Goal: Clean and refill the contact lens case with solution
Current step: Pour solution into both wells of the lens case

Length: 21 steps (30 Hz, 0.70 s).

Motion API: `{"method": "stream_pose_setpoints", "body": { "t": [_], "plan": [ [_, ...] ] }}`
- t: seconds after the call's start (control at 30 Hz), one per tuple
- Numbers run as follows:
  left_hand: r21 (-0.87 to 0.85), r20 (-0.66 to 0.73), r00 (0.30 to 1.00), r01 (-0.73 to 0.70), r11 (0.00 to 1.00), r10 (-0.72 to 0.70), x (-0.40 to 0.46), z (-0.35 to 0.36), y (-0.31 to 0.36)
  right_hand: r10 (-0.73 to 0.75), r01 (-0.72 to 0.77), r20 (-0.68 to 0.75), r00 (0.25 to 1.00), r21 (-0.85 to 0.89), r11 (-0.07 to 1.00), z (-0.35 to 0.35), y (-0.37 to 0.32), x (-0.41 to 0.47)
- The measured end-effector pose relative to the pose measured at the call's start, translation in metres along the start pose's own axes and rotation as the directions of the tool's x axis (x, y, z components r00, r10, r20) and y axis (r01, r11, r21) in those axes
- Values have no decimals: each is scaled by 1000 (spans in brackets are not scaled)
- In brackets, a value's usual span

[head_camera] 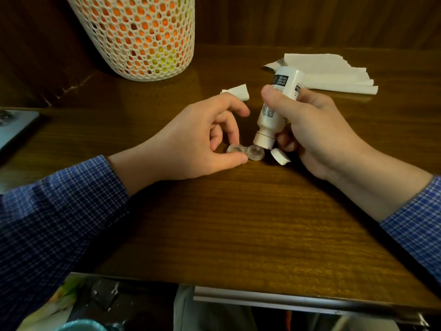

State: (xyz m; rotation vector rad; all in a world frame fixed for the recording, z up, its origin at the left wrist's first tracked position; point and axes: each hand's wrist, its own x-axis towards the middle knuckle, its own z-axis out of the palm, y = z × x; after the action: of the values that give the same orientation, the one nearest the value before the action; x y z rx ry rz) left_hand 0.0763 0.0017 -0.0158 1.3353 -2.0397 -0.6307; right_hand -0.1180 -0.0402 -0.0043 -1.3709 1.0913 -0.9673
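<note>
Filling the Lens Case: Current Position

The right hand [317, 130] grips a small white bottle [276, 103] of solution, fingers and thumb curled round its body. The bottle is inverted and tilted, base toward the far edge of the surface, nozzle pointing down. Its flip cap [279, 156] hangs open below the nozzle, just beside the case.

The lens case [245, 152] lies flat on the wooden surface [238, 223], roughly central between the left and right edges and nearer the far edge than the near one. It is clear plastic with two round wells joined side by side. Both wells are uncovered. The bottle nozzle sits directly over the right-hand well; whether it touches the rim cannot be determined. Any liquid in the wells is too faint to confirm.

The left hand [198, 137] pinches the left-hand well of the case between thumb and forefinger, holding it against the surface. The remaining fingers are curled above it.

Other items on the surface:
- A folded white paper towel [334, 72] lies behind the right hand, toward the far right corner.
- A small scrap of white paper [238, 91] lies just beyond the left hand.
- A white mesh basket [143, 37] with orange and yellow contents stands near the far left corner.

Both forearms wear blue checked sleeves [59, 211].
</note>
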Motion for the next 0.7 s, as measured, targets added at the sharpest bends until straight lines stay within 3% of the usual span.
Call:
{"method": "stream_pose_setpoints", "body": {
  "t": [0.7],
  "plan": [
    [-21, 1, 1000, 17, 1000, -17, 1, 0, -2, 16, -16, 12, 1000, 7, 1000, -1, -3, -2]
  ]
}}
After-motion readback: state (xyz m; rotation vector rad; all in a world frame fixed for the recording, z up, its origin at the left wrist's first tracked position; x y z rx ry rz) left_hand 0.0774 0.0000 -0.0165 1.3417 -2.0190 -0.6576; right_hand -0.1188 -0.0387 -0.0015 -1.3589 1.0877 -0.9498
